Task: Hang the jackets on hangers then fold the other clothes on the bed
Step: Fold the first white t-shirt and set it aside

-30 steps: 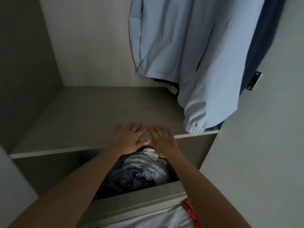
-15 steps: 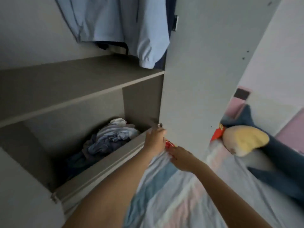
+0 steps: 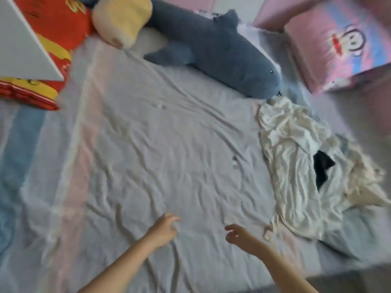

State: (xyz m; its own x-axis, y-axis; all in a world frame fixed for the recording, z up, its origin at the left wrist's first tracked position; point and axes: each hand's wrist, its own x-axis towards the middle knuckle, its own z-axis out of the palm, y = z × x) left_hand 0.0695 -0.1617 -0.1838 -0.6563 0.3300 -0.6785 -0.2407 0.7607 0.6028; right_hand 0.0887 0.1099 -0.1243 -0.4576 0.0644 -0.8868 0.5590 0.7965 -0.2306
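Observation:
A crumpled pile of cream-white clothes [image 3: 296,166], with a dark garment [image 3: 321,166] showing through, lies on the right side of the bed [image 3: 158,155]. The bed has a wrinkled sheet in pale grey, pink and blue stripes. My left hand [image 3: 164,228] hovers over the sheet near the front, fingers loosely curled and holding nothing. My right hand [image 3: 239,236] is beside it, empty too, a short way left of the pile's near corner. The view is blurred by motion.
A long blue shark plush [image 3: 211,49] and a cream plush [image 3: 122,20] lie at the head of the bed. A red and yellow cushion [image 3: 50,39] sits far left behind a white wardrobe door edge [image 3: 23,45]. A pink folded blanket [image 3: 338,43] is at top right.
The view has swung from the wardrobe and its drawer to the bed. Both hands left the drawer front and now hover empty over the sheet.

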